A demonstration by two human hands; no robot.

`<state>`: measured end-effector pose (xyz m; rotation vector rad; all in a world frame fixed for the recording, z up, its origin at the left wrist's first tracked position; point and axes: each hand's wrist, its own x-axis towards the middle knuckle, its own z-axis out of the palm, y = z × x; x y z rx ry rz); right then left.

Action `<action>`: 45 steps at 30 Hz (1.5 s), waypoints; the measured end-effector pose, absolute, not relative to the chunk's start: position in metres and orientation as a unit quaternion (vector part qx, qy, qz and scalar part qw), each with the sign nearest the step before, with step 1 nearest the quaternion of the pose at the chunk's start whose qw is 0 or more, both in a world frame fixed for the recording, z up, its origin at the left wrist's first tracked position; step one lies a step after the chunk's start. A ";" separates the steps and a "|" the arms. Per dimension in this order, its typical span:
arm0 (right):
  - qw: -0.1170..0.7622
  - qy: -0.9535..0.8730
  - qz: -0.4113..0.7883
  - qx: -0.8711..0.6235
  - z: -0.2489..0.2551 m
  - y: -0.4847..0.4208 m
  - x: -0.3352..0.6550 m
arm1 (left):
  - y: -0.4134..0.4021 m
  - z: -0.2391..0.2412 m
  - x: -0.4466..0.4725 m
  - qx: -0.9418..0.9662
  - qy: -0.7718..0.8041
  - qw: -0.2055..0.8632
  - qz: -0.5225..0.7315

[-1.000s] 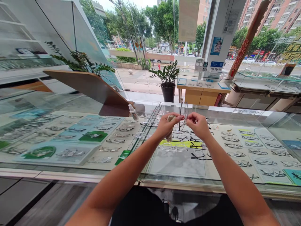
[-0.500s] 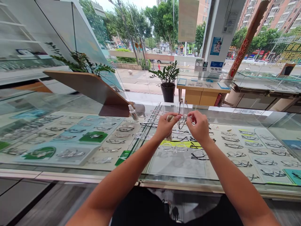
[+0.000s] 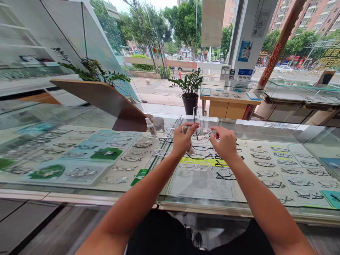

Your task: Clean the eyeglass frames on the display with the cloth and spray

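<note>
My left hand [image 3: 182, 140] is closed, with a pair of thin-framed eyeglasses [image 3: 194, 114] pinched upright between thumb and fingers. A crumpled beige cloth [image 3: 190, 149] is tucked in the same hand and hangs below the palm. To the right, my right hand [image 3: 225, 141] has its thumb and fingertips pinched together; a thin arm of the eyeglasses seems to be in them, its tip showing just above the hand. Both hands are over the glass display counter [image 3: 199, 186], where rows of eyeglasses lie under the glass.
A small white spray bottle [image 3: 150, 126] stands on the counter left of my hands, beside a tilted wooden-framed mirror or board [image 3: 106, 99]. Beyond the counter are a potted plant [image 3: 190, 95] and a small wooden display table [image 3: 230, 106] near the shop window.
My left hand has shifted left and slightly up with the eyeglasses and cloth, widening the gap to my right hand. The thin arm tip above my right hand has moved right.
</note>
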<state>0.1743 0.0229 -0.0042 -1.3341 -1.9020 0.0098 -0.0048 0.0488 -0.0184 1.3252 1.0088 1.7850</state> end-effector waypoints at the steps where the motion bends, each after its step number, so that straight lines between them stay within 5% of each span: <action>1: 0.382 -0.753 0.004 -0.535 -0.005 0.024 0.175 | 0.050 -0.018 -0.006 0.492 0.388 0.346 0.699; 7: 0.308 -0.767 -0.006 -0.563 -0.006 0.028 0.176 | 0.056 -0.014 -0.009 0.445 0.389 0.365 0.719; 21: 0.350 -0.819 0.010 -0.455 -0.009 0.016 0.163 | 0.052 -0.022 -0.006 0.553 0.378 0.319 0.670; 36: 0.539 -0.666 -0.031 -0.514 -0.004 0.031 0.185 | 0.049 -0.023 -0.007 0.656 0.354 0.324 0.582; 45: 0.554 -0.672 -0.028 -0.490 -0.006 0.029 0.181 | 0.049 -0.022 -0.006 0.648 0.324 0.379 0.576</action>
